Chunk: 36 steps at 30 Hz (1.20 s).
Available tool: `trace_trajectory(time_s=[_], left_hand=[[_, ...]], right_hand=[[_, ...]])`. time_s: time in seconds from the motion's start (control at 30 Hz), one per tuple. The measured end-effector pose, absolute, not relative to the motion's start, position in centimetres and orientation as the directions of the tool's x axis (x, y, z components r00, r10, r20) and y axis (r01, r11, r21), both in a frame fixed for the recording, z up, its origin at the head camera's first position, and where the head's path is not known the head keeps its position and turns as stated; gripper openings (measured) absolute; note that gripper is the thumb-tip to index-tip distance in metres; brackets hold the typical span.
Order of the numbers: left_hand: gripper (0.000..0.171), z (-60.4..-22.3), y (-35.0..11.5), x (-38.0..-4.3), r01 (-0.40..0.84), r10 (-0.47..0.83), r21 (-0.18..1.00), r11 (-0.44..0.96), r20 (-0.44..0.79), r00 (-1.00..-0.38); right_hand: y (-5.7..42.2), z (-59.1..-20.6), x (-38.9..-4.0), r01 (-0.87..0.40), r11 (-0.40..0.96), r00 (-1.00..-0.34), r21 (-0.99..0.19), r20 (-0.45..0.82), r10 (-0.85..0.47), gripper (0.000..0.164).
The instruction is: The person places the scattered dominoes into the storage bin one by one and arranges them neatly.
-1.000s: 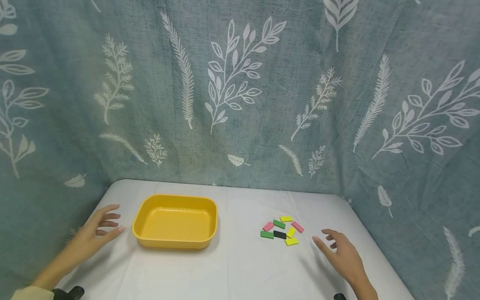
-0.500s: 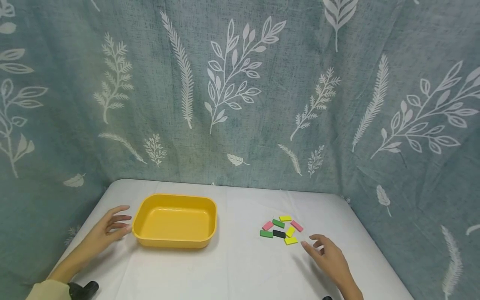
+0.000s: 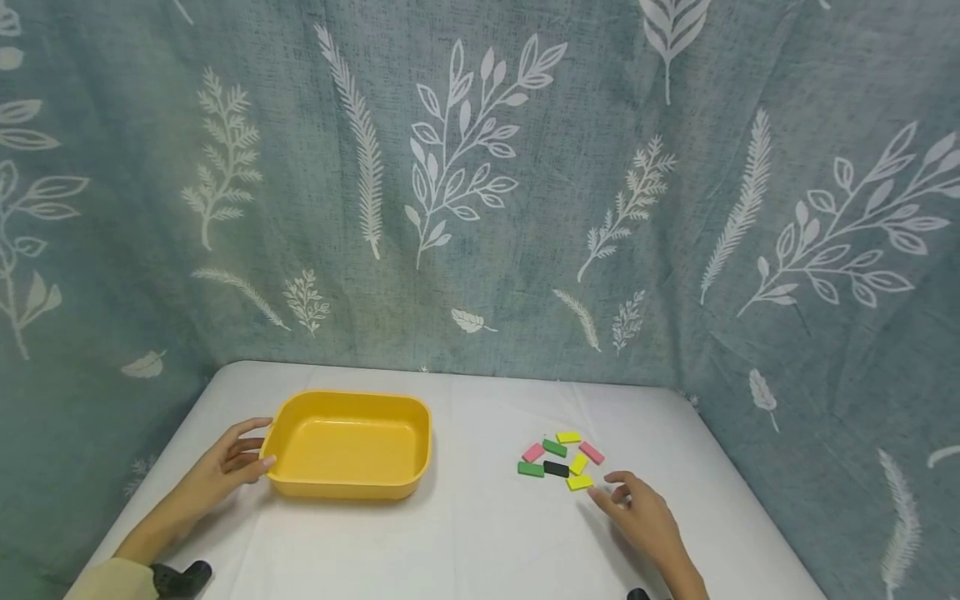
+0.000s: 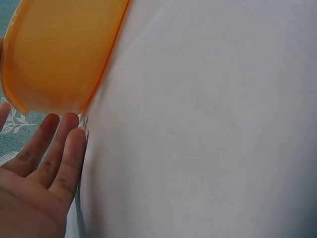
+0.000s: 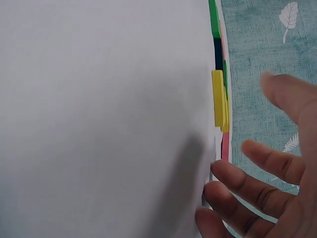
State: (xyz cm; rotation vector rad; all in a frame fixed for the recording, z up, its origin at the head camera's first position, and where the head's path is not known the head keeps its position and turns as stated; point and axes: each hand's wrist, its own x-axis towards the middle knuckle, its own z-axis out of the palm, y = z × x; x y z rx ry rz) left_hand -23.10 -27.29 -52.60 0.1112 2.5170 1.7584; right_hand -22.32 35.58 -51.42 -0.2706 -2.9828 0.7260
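A yellow rectangular tray (image 3: 341, 490) stands on the left of the table. At its left side is my left hand (image 3: 228, 462), thumb by the near corner and fingers along the rim; in the left wrist view its outstretched fingertips meet the tray's (image 4: 64, 59) end. Small flat rectangular blocks lie loosely grouped at right: a black block (image 3: 557, 469), green blocks (image 3: 531, 470), pink blocks (image 3: 592, 452) and yellow blocks (image 3: 568, 437). My right hand (image 3: 641, 515) hovers just right of the nearest yellow block (image 3: 580, 482), thumb and fingers apart, holding nothing.
A white cloth (image 3: 457, 533) covers the table. Teal curtain fabric (image 3: 510, 317) with white leaf prints hangs behind it and along both sides. Bare white cloth lies between the tray and the blocks.
My left hand has moved right, up to the tray's left rim. My right hand has moved left, close to the nearest yellow block. Tray and blocks stay in place.
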Motion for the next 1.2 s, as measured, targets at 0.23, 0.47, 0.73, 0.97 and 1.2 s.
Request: trace_trajectory(time_s=[0.23,0.47,0.73,0.97,1.2], left_hand=[[0.079,-52.8,-27.3,-23.2,-0.012,0.112,0.949,0.315,-0.049,-0.993],[0.080,-52.9,-27.6,-23.4,-0.061,0.132,0.948,0.314,-0.108,-0.985],[0.084,-53.3,-27.4,-23.5,-0.104,0.118,0.949,0.299,-0.145,-0.982],[0.084,-53.5,-27.1,-23.5,-0.098,0.106,0.957,0.272,-0.131,-0.986],[0.089,-53.4,-27.2,-23.5,-0.145,0.115,0.946,0.290,-0.185,-0.976]], right_hand=[[35.1,-51.9,-22.7,0.143,0.869,-0.984,-0.474,0.026,0.176,0.068],[34.7,-52.4,-22.9,0.167,0.873,-0.978,-0.458,0.031,0.204,0.073],[34.3,-52.5,-22.9,0.171,0.875,-0.974,-0.454,0.053,0.218,0.067],[34.2,-52.6,-23.0,0.158,0.870,-0.977,-0.468,0.055,0.207,0.070],[34.2,-52.8,-23.2,0.186,0.871,-0.973,-0.455,0.037,0.228,0.076]])
